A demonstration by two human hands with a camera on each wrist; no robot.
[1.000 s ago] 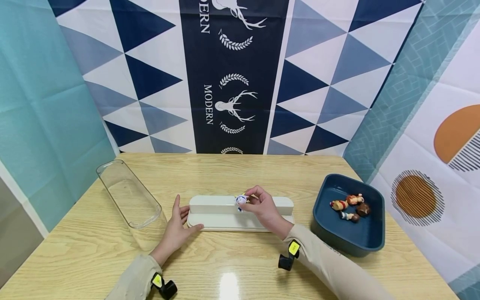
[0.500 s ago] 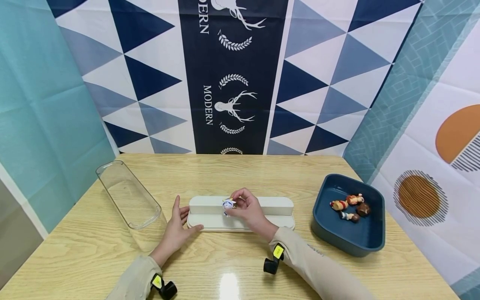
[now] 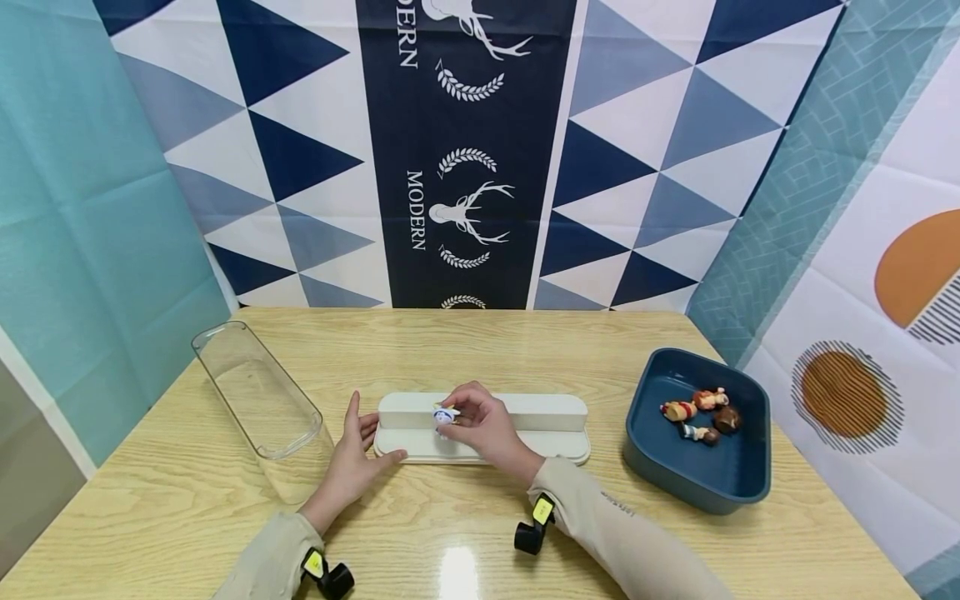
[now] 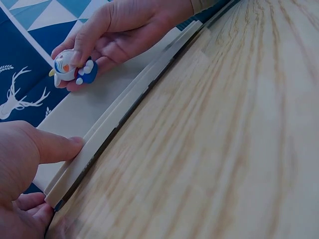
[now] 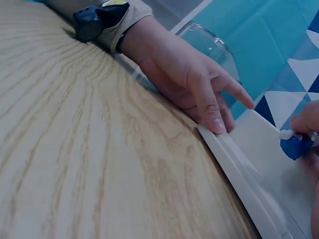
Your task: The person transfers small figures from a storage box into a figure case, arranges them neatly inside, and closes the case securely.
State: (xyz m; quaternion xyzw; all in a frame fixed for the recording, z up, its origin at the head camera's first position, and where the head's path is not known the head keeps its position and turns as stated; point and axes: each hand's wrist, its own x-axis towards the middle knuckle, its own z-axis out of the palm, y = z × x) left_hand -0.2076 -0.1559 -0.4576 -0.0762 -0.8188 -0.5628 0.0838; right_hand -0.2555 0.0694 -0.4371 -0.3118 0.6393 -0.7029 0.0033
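My right hand (image 3: 491, 429) pinches a small white-and-blue toy figurine (image 3: 444, 415) between thumb and fingers. The toy is over the left half of a long white two-step display base (image 3: 551, 407). In the left wrist view the figurine (image 4: 64, 65) shows its round white head and blue body, tilted and apart from the base. At the base's left end rests my left hand (image 3: 352, 458), its thumb stretched onto the front edge and its fingers beside the end. The right wrist view shows that left hand (image 5: 184, 74) touching the base's corner; the toy is partly cut off there.
To the left stands a clear plastic cover (image 3: 296, 408), close to the left hand. A dark blue bin (image 3: 637, 442) at the right holds several small toy figurines (image 3: 678, 410). Patterned cloth (image 3: 461, 167) hangs behind the wooden table (image 3: 600, 342).
My right hand has carried the figurine leftward along the base, from near its middle toward the left end. The left hand has stayed in place.
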